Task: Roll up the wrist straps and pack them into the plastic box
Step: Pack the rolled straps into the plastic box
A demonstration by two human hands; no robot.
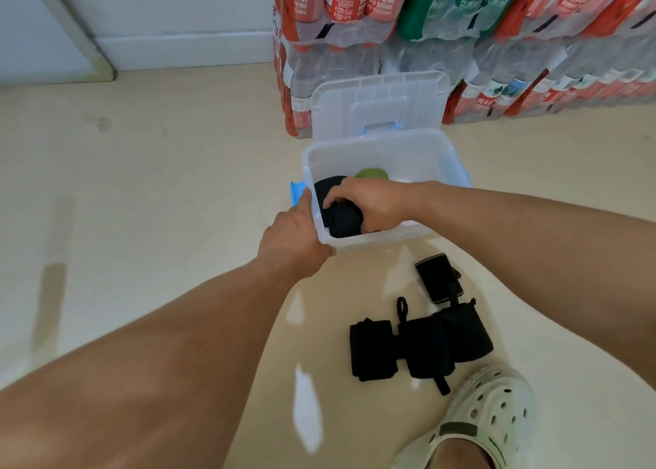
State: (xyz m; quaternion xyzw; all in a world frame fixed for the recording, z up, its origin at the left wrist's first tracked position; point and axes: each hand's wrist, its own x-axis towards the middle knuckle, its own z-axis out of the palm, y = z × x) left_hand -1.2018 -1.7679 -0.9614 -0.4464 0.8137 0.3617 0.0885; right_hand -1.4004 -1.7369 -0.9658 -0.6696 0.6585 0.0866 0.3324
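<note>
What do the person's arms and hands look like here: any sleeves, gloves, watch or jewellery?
Both forearms are bare all the way to the frame edge, with no sleeve showing. The left hand and right hand wear no gloves; no watch, band or ring is visible on the parts in view. The only clothing seen is a pale perforated clog with a dark strap on one foot.

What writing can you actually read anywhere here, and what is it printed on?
"农夫山泉": red labels of the shrink-wrapped water bottle packs stacked by the wall.
"NONGFU SPRING": the same red labels, partly cut off.
Smaller print and the barcode on the labels: too blurred to read.
Plastic box, wrist straps, shoe: no text visible.
</note>
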